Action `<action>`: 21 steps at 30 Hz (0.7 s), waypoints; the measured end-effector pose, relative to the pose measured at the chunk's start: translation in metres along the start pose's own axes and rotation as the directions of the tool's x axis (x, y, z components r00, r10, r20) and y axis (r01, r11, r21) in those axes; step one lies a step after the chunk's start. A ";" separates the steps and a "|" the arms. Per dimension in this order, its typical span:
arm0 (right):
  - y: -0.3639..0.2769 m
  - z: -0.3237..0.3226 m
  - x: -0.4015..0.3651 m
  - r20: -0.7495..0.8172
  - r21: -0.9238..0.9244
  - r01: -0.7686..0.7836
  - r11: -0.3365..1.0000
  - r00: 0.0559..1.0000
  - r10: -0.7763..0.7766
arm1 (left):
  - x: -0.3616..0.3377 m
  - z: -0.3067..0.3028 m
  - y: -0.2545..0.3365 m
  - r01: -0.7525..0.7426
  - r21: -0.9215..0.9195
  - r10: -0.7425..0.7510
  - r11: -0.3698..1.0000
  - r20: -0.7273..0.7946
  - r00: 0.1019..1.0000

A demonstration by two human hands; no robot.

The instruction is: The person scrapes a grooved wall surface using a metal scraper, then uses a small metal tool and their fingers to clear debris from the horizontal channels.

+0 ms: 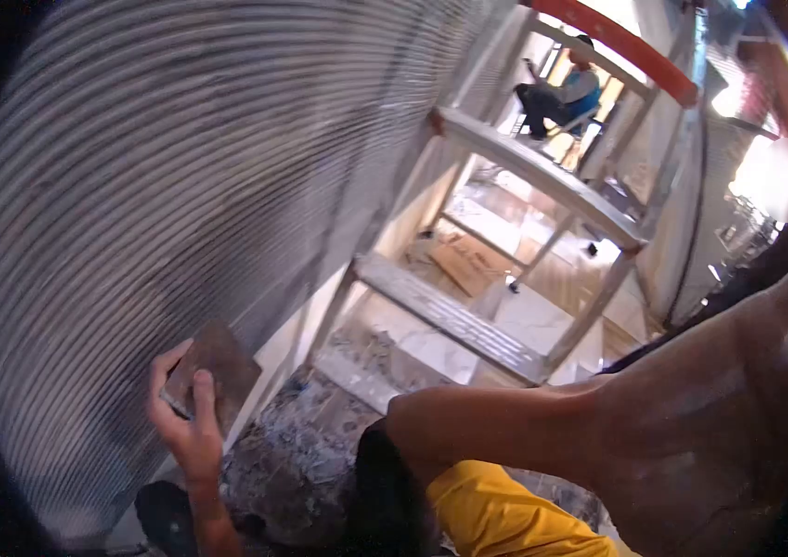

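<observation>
- Against the ribbed wall (180, 167), lower left: a brown block (222, 367), flat face to the ribs, long axis slanting up to the right, one corner uppermost.
- Left hand (185, 418): closed on the block's lower edge, fingers wrapped over it.
- Right hand: out of sight past the right edge, so its grip cannot be told; forearm (691, 418) crosses the foreground.
- Ladder (454, 320): beside the wall.
- Seated person (561, 93): far beyond.

Indoor building site, finishing stage.
A brown block (224, 360) in the left grip (188, 408) lies against a ribbed wall (180, 167); right of the grip stands a spattered stepladder (450, 320), beyond it stone floor (542, 325) and loose cardboard (468, 265).
</observation>
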State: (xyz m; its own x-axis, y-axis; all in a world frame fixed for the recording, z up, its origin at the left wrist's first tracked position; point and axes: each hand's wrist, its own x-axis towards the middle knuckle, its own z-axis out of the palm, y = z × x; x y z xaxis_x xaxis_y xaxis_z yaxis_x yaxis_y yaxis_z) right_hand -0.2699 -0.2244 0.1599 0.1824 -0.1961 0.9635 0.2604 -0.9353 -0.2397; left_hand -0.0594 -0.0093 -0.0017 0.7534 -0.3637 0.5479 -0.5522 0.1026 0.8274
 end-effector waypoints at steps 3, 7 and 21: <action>-0.003 -0.033 0.014 0.029 -0.096 0.055 0.994 0.998 -0.052 | 0.000 0.010 -0.009 0.038 0.039 -0.040 0.999 0.048 0.998; 0.004 -0.049 0.050 0.120 -0.103 0.175 0.979 0.979 -0.163 | 0.003 0.018 -0.018 0.122 0.004 -0.122 0.993 0.078 0.990; 0.040 -0.027 -0.004 0.111 0.062 -0.035 0.997 0.993 0.028 | 0.014 0.029 -0.035 0.021 0.219 -0.046 0.975 0.107 0.993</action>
State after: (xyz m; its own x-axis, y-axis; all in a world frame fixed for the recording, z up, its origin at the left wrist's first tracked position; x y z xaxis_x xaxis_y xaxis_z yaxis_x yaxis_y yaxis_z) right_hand -0.2860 -0.2690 0.1497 0.2939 -0.1878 0.9372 0.3120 -0.9080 -0.2798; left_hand -0.0397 -0.0448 -0.0262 0.7353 -0.4650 0.4931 -0.6008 -0.1104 0.7918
